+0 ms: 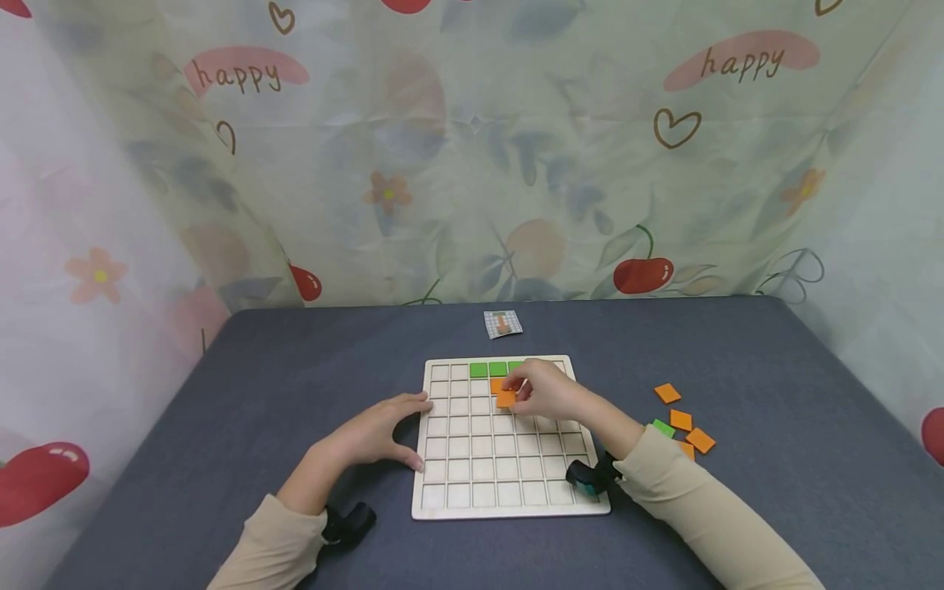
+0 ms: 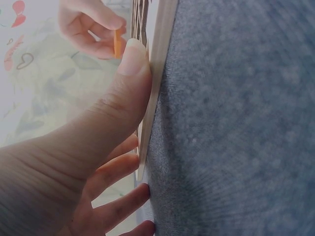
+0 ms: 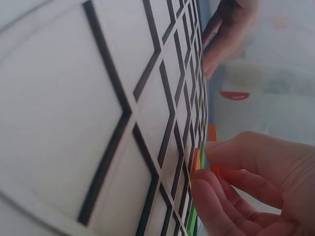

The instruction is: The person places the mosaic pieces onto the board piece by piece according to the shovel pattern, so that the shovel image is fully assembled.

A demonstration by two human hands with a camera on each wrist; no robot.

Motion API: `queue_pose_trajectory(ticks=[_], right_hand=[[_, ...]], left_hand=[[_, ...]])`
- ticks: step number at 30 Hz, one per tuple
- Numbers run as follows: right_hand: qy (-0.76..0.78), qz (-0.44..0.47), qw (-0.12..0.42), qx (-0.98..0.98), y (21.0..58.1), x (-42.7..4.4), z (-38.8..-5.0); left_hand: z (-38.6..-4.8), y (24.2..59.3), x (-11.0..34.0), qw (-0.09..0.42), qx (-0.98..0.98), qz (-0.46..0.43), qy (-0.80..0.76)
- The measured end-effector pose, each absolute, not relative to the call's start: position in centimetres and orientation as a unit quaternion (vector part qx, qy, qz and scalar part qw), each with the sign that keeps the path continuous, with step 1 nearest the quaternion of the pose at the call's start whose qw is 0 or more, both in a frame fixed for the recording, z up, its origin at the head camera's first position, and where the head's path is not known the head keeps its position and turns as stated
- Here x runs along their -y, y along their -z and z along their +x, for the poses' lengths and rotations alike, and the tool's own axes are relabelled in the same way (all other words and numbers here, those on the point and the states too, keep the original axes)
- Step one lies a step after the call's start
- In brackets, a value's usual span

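Touching board edge [image 1: 418,492] (left grip [image 1: 369,434])

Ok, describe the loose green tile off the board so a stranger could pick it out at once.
On the dark table, find the pale gridded board. To its right, beside the cuff of the right sleeve, lies a small scatter of loose tiles. The green tile is the only one of that colour showing there; its neighbours are orange tiles.
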State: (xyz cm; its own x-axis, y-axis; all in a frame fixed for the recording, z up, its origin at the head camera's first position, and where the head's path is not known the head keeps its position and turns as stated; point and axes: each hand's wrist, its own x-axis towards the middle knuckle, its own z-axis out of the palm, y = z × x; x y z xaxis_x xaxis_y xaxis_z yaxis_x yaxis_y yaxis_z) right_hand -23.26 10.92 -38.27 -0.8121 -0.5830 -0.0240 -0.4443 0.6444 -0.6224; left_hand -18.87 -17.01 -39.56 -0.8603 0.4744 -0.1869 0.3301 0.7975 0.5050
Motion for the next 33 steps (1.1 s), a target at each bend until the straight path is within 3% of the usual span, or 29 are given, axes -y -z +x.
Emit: queue_pose_trajectory(ticks=[33], right_hand=[[0.318, -0.261, 0.112, -0.904, 38.56, -10.38, -23.12]], left_hand=[[-18.81, 39.57, 16.94, 0.152, -0.937, 0.21, -0.234]])
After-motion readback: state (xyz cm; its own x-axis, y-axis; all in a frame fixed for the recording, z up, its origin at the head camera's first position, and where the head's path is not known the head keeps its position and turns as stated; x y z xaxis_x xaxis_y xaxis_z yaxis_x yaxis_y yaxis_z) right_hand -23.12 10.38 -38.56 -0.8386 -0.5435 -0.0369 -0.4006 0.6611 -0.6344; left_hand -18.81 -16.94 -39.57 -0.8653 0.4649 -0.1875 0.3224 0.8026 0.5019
